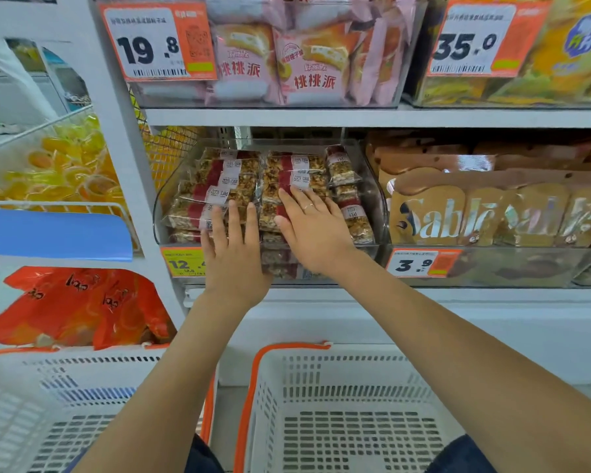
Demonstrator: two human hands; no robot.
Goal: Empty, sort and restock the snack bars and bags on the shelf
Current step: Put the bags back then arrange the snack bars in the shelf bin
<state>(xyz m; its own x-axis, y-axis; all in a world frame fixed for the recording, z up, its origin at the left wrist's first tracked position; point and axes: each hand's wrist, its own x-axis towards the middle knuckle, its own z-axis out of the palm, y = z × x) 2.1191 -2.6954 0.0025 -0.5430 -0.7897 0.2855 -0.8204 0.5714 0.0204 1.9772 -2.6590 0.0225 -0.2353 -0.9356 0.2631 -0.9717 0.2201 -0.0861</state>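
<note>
Nut-and-seed snack bars [219, 186], each in clear wrap with a red band and a white label, lie stacked in two rows inside a clear plastic bin [377, 196] on the middle shelf [423, 118]. The person's left hand [234, 254] lies flat, fingers spread, on the front bars of the left row; it grips nothing. The right hand [316, 230], a ring on one finger, rests palm-down with fingers extended on the front of the right row, likewise open. A yellow price tag [181, 262] reading 12 is fixed to the bin front, partly covered by the left wrist. Just to the right, brown "Sablé" bags [475, 216] stand in a neighbouring bin above a 3.9 tag [420, 264]. On the shelf above sit pink pie packets [307, 63] beside a 19.8 tag [157, 42]. Below the arms, two white perforated baskets with orange rims stand side by side: the left basket [93, 404] and the right basket [352, 414]. Orange bags [82, 305] lie at lower left.
</note>
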